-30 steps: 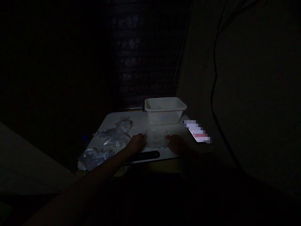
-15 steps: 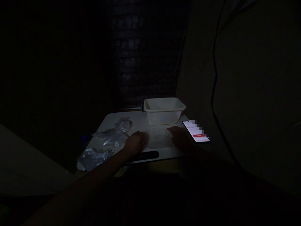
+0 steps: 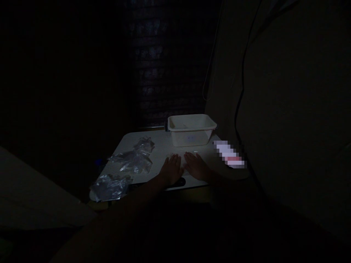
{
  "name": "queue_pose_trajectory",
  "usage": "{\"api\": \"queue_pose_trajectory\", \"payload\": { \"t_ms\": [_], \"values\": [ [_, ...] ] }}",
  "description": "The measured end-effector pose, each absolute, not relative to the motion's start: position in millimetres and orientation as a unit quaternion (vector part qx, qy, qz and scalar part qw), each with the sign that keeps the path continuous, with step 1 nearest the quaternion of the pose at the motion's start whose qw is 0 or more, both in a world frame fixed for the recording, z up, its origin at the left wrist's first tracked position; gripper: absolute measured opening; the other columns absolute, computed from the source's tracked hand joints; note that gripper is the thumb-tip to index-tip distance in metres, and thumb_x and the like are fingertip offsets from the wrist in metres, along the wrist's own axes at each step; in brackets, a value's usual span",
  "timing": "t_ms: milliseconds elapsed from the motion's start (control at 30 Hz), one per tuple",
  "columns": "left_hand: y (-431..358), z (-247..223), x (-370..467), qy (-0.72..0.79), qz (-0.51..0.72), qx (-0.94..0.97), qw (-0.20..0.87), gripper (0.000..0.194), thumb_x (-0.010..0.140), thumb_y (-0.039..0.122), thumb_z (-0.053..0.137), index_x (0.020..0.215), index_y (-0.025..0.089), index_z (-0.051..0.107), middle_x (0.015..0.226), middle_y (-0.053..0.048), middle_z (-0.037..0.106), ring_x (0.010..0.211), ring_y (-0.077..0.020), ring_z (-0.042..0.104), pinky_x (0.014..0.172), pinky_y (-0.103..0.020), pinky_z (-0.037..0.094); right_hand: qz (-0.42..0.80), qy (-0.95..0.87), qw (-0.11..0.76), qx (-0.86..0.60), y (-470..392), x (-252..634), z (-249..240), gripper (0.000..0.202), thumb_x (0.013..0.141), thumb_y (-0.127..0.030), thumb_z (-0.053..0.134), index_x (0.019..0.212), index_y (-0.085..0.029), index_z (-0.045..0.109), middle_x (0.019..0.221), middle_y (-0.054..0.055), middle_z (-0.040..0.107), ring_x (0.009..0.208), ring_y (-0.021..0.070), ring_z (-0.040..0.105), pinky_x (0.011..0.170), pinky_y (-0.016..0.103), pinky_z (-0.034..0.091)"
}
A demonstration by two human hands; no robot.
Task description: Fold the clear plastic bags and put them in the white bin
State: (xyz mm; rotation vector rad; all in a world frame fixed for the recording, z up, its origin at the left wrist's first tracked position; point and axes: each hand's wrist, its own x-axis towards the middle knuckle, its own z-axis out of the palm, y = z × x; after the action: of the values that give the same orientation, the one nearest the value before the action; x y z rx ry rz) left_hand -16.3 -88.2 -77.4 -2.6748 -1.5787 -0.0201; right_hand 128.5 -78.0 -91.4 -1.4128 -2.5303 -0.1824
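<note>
Our left hand (image 3: 172, 170) and right hand (image 3: 197, 168) flattened, gripping nothing, on clear plastic (image 3: 195, 152), near the table's (image 3: 161, 140) front edge, tub (image 3: 191, 138) toward back edge

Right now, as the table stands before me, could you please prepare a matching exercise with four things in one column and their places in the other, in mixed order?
1. White tub
2. Phone
3. Crumpled clear plastic
4. Left hand and right hand

A. On the left part of the table
B. Side by side near the front edge, fingers pointing away from the viewer
C. At the far side of the table
D. At the right edge, glowing

Pairs: 1-C, 2-D, 3-A, 4-B
</note>
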Motion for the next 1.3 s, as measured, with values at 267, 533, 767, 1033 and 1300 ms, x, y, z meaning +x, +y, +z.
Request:
{"api": "queue_pose_trajectory", "payload": {
  "t_ms": [267,533,767,1033,1300],
  "values": [
    [-84.6,-81.6,-34.0,-0.549,0.006,-0.836,0.018,0.070,0.075,0.055,0.016,0.124,0.006,0.021,0.130,-0.018,0.019,0.120,-0.0263,0.009,0.092,-0.048,0.011,-0.089,-0.837,0.117,-0.527,-79.4,147.7,-98.0,0.050,0.078,-0.043,0.026,0.117,-0.013,0.036,0.124,0.014,0.034,0.114,0.0252,0.028,0.089,0.051,0.019],
    [-79.1,-66.1,-41.2,-0.630,-0.013,-0.775,0.050,0.058,0.080,0.043,0.013,0.121,0.005,0.027,0.129,-0.017,0.023,0.119,-0.0277,0.014,0.091,-0.049,0.012,-0.118,-0.810,0.119,-0.562,-74.0,176.4,-85.0,0.036,0.081,-0.027,0.026,0.108,-0.017,0.045,0.120,0.012,0.041,0.114,0.0243,0.030,0.090,0.052,0.016],
    [-87.2,-69.4,-18.9,-0.511,-0.036,-0.858,0.039,0.049,0.081,0.031,0.019,0.121,0.004,0.027,0.128,-0.015,0.026,0.118,-0.0216,0.019,0.094,-0.037,0.017,-0.084,-0.863,0.136,-0.479,-70.1,144.5,-80.5,0.042,0.080,-0.022,0.023,0.114,-0.003,0.039,0.119,0.015,0.041,0.112,0.0181,0.033,0.091,0.031,0.027],
    [-88.8,-78.7,-25.8,-0.558,-0.001,-0.830,0.007,0.064,0.078,0.048,0.015,0.123,0.004,0.022,0.129,-0.017,0.021,0.120,-0.0252,0.011,0.092,-0.045,0.014,-0.076,-0.856,0.112,-0.498,-77.1,141.7,-93.6,0.047,0.079,-0.037,0.026,0.117,-0.011,0.036,0.125,0.013,0.034,0.115,0.0228,0.028,0.090,0.047,0.020],
    [-83.9,-73.4,-37.8,-0.606,-0.018,-0.795,0.023,0.060,0.079,0.045,0.016,0.121,0.004,0.027,0.128,-0.018,0.023,0.118,-0.0286,0.016,0.089,-0.051,0.014,-0.072,-0.837,0.101,-0.533,-78.4,166.7,-88.1,0.040,0.080,-0.029,0.026,0.116,-0.015,0.036,0.126,0.012,0.032,0.116,0.0221,0.026,0.090,0.048,0.019]
  ]
}}
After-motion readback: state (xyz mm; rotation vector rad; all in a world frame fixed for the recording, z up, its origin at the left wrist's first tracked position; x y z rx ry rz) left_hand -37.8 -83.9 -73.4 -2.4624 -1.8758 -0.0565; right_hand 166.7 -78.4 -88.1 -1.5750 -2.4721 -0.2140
